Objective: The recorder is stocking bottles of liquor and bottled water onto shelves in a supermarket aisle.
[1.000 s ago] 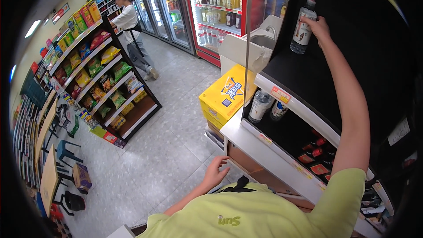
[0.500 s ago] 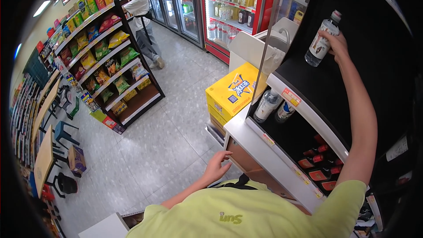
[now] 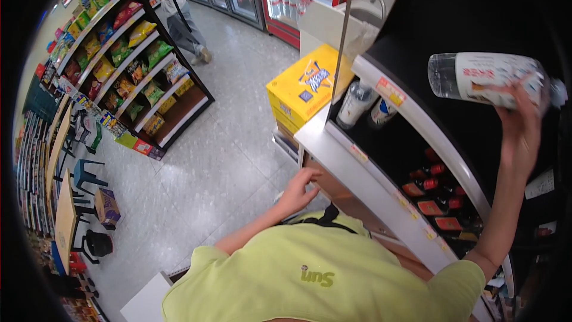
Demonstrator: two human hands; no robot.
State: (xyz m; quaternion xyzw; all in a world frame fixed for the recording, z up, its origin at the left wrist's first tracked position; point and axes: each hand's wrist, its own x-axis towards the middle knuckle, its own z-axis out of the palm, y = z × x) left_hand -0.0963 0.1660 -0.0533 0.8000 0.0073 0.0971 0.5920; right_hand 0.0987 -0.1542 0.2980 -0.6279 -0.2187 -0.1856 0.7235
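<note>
My right hand [image 3: 519,116] grips a clear plastic bottle [image 3: 476,76] with a white label, held nearly level above the black upper shelf [image 3: 417,68]. Its cap points right and its base left. My left hand [image 3: 300,192] holds nothing; its fingers are loosely bent and apart, near the white counter edge [image 3: 316,134]. Below the upper shelf, a similar clear bottle [image 3: 356,107] stands beside another white-labelled bottle [image 3: 382,113]. Farther along that lower shelf lie several dark bottles with red labels [image 3: 430,207].
Yellow cartons [image 3: 304,86] are stacked beyond the counter, with a sink [image 3: 368,12] behind them. A snack rack [image 3: 134,71] stands at left, and a person [image 3: 182,21] is beside it. A red-framed drinks fridge [image 3: 292,30] is at the back. Tables [image 3: 67,220] and stools line the left.
My right hand has moved right and nearer, turning the bottle from nearly upright onto its side. My left hand stays close to the counter. The whole view has shifted slightly.
</note>
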